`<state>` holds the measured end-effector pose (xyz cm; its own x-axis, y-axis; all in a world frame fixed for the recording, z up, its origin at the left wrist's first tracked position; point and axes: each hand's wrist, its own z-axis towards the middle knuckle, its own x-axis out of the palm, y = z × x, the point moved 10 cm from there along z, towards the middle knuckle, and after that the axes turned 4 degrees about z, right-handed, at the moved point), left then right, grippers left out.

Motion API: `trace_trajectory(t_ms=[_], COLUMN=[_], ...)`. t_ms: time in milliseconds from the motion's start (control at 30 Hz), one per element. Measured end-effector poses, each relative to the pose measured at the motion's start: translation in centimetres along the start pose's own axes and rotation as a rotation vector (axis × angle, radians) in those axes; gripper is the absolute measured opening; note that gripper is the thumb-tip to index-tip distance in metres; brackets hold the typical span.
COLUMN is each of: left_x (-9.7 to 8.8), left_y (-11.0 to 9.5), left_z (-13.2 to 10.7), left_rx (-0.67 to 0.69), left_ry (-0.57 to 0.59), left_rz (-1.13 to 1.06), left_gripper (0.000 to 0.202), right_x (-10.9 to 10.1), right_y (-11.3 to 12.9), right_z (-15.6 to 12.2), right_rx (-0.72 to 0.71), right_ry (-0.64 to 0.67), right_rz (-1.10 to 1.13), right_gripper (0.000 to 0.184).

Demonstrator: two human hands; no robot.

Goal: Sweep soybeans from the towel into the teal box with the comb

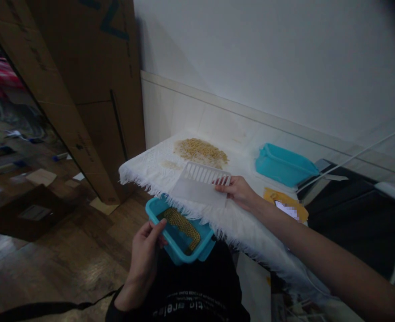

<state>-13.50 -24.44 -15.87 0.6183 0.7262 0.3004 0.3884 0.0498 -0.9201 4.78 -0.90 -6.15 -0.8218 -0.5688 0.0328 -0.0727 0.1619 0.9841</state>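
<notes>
My left hand (146,252) grips the near rim of a teal tray (170,243) with yellow-brown beans in it, held just below the table's front edge. My right hand (238,191) pinches one corner of a white comb-toothed scraper (199,184) that lies on the white fringed cloth (251,232) at the table's edge, directly above the tray. A loose pile of beans (200,151) lies on the cloth farther back, with a small smear of them to its left.
A second teal tray (284,165) stands at the back right of the table. A yellow item (278,197) lies beside my right wrist. Tall cardboard boxes (83,89) lean at the left over a wooden floor. A white cable crosses at right.
</notes>
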Motion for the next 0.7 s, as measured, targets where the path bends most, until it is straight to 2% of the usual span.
trace_trajectory(t_ms=[200, 367, 700], left_x=[0.0, 0.0, -0.1], left_y=[-0.1, -0.2, 0.2], left_z=[-0.1, -0.1, 0.1], left_rx=[-0.008, -0.028, -0.015], left_ry=[-0.010, -0.016, -0.002], left_rz=[0.005, -0.015, 0.017], left_gripper=[0.041, 0.041, 0.042], right_x=[0.8, 1.0, 3.9], right_y=[-0.1, -0.2, 1.1], right_z=[3.0, 6.0, 11.5], right_rx=[0.026, 0.035, -0.044], right_ry=[0.042, 0.023, 0.083], right_rz=[-0.011, -0.012, -0.050], right_gripper=[0.046, 0.047, 0.036])
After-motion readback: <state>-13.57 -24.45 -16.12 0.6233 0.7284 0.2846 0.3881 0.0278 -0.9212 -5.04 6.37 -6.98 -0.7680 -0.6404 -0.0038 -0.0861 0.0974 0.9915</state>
